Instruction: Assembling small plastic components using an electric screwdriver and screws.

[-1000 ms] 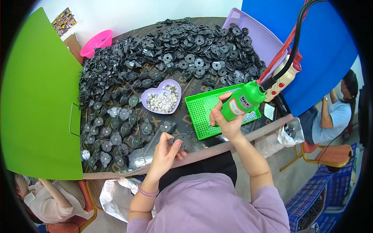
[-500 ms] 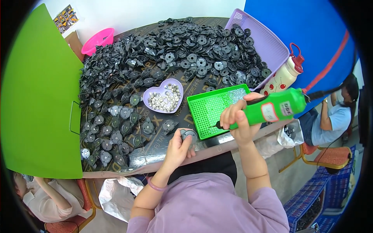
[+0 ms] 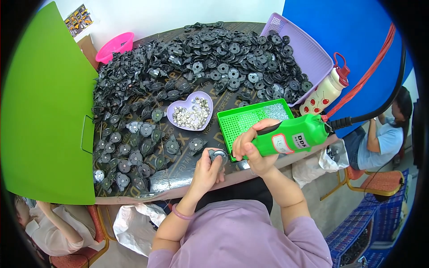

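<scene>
My left hand [image 3: 206, 169] pinches a black round plastic part [image 3: 218, 154] with a grey metal disc in its middle, close to the table's front edge. My right hand [image 3: 257, 154] is wrapped round a green electric screwdriver [image 3: 286, 137] with a black cable and red cord. The tool lies nearly level, its tip at the right side of the held part; whether they touch I cannot tell. Just beyond my right hand sits a green perforated tray [image 3: 227, 129] with small silver screws [image 3: 275, 111]. A lilac heart-shaped dish [image 3: 172, 107] holds silver metal pieces [image 3: 193, 117].
A heap of black parts [image 3: 210, 51] covers the table's back, with several looser ones [image 3: 135, 157] at left. Around it stand a lilac basket [image 3: 308, 51], a pink basket [image 3: 107, 51], a cream bottle [image 3: 318, 96] and a green panel [image 3: 49, 107]. People sit at both sides.
My right hand has brought the screwdriver left and slightly down, from over the green tray to the part. My left hand keeps hold of that part in nearly the same place.
</scene>
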